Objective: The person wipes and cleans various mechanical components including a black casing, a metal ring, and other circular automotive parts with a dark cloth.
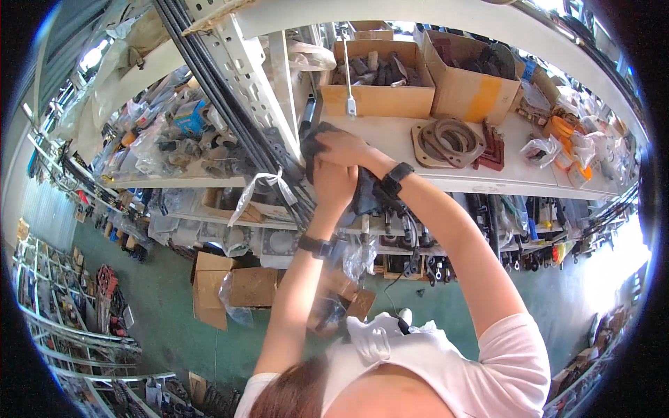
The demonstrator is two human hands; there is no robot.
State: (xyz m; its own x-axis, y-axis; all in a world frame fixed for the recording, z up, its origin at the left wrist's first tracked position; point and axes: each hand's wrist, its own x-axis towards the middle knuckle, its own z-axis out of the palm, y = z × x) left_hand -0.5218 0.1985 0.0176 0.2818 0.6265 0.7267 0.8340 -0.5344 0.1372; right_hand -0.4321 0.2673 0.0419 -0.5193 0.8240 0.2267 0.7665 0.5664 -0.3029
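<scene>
Both my arms reach up to the front edge of a white shelf (pixel 390 136). My left hand (pixel 333 182) is closed around a dark bundle, a black bag or cloth (pixel 362 195), held at the shelf edge. My right hand (pixel 343 148) lies on top of the same dark bundle (pixel 311 143), fingers curled over it. Each wrist wears a black band. What is inside the bundle is hidden by my hands.
Open cardboard boxes (pixel 380 97) of metal parts stand on the shelf, beside stacked ring gaskets (pixel 449 143) and small bagged parts (pixel 571 150). A perforated white upright (pixel 244 76) and long black rods (pixel 230 111) cross at left. Lower shelves hold tools; cardboard boxes (pixel 216 285) lie on the green floor.
</scene>
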